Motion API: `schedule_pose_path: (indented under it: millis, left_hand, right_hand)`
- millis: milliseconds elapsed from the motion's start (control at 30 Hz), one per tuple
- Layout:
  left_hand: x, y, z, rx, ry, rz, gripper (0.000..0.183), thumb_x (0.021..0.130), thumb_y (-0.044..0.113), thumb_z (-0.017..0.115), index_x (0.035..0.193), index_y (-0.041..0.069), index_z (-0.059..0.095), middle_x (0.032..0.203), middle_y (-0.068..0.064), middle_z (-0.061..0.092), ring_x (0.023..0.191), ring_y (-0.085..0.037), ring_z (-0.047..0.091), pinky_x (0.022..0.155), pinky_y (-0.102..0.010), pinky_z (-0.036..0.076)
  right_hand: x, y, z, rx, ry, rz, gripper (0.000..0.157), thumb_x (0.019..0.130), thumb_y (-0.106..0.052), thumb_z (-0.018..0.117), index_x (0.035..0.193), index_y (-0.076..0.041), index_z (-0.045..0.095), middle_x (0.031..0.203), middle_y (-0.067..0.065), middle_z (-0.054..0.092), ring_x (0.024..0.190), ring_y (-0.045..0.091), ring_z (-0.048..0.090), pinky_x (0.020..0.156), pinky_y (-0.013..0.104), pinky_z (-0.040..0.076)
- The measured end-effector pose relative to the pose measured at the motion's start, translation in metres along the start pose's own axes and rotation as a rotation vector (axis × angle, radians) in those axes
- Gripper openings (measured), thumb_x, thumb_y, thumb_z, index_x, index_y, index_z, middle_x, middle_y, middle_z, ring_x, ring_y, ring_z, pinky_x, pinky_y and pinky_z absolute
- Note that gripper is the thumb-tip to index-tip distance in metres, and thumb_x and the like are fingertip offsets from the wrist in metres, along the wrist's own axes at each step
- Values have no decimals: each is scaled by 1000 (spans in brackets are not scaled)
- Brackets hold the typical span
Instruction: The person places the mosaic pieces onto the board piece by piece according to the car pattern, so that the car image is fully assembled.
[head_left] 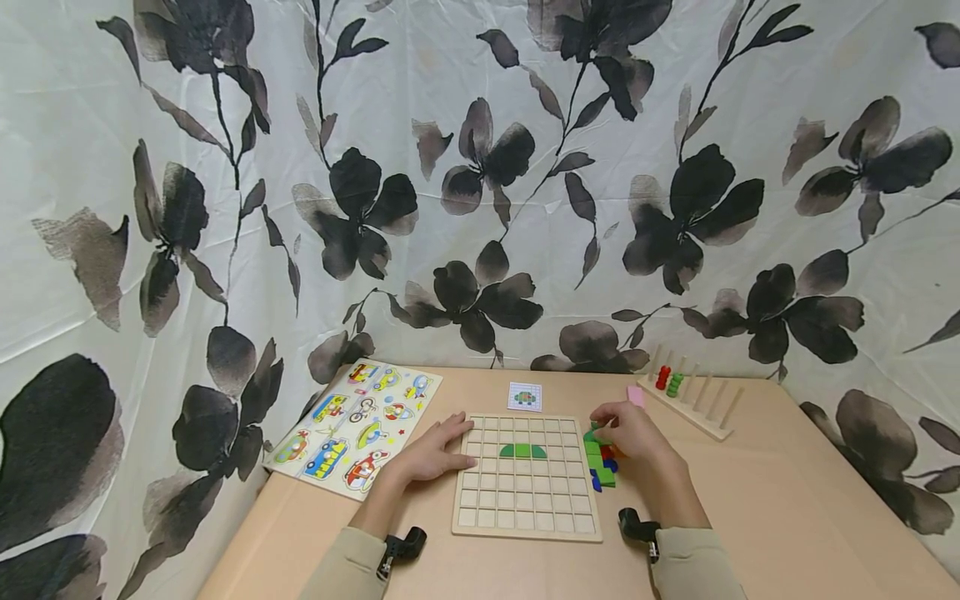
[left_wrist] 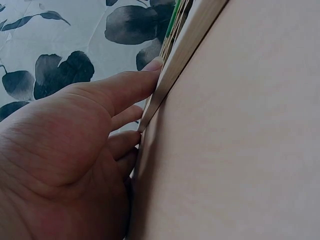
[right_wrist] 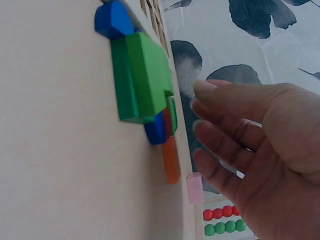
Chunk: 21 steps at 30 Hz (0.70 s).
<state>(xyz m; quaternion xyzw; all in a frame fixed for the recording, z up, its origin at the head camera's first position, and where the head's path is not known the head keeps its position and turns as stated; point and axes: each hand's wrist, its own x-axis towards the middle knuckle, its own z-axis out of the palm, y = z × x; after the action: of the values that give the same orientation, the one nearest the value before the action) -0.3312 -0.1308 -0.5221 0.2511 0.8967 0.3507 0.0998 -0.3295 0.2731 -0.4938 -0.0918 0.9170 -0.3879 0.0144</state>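
Note:
A wooden grid board (head_left: 527,537) lies on the table, with a green square between two green quarter-round pieces (head_left: 538,452) in its upper rows. My left hand (head_left: 435,450) rests at the board's left edge; in the left wrist view thumb and fingers touch the wooden rim (left_wrist: 175,65). Over the loose blocks (head_left: 604,478) right of the board hovers my right hand (head_left: 630,429), fingers loosely bent. The right wrist view shows green blocks (right_wrist: 145,80), a blue block (right_wrist: 114,20) and an orange block (right_wrist: 171,160) apart from the fingers, with nothing visible between the fingertips.
A small pattern card (head_left: 525,397) lies behind the board. At left is a vehicle picture board (head_left: 352,429). A pegged wooden rack (head_left: 690,404) with red and green beads stands at the back right, near a pink block (head_left: 635,395). A floral curtain (head_left: 480,208) hangs behind.

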Motion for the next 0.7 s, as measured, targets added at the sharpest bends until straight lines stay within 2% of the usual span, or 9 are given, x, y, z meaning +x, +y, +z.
schedule_pose_path:
  millis: [200, 333, 467, 567, 700]
  left_hand:
    - [0, 0, 0, 3, 3, 8, 77, 96, 38, 74, 158, 6, 43, 172, -21, 23, 161, -41, 16, 133, -59, 9]
    - [0, 0, 0, 4, 0, 10, 77, 96, 38, 74, 158, 5, 43, 172, -21, 23, 161, -41, 16, 133, -59, 8]
    - [0, -1, 0, 9, -6, 5, 76, 96, 38, 74, 158, 7, 44, 172, -19, 23, 161, -40, 16, 133, -58, 9]
    - [1, -1, 0, 12, -4, 0, 76, 96, 39, 73, 159, 9, 43, 172, -18, 23, 161, -39, 16, 133, -57, 8]
    - [1, -2, 0, 15, 1, 6, 76, 96, 40, 73, 159, 9, 44, 172, -19, 23, 161, -39, 16, 133, -57, 9]
  right_hand:
    - [1, 6, 1, -46, 51, 21, 24, 93, -1, 72, 117, 1, 73, 104, 15, 72, 85, 22, 59, 70, 27, 54]
    - [1, 11, 6, -43, 46, 15, 28, 96, -1, 69, 124, 4, 70, 115, 18, 71, 94, 24, 64, 84, 40, 61]
    - [3, 15, 11, -76, 32, -47, 30, 98, -1, 66, 127, 6, 69, 116, 19, 68, 99, 26, 61, 95, 50, 59]
    - [5, 18, 14, -117, 44, -93, 27, 97, 0, 66, 123, 6, 71, 109, 18, 67, 94, 25, 57, 92, 47, 57]
    - [7, 20, 17, -138, 69, -78, 25, 98, -3, 67, 121, 4, 73, 105, 14, 65, 90, 23, 56, 87, 41, 55]
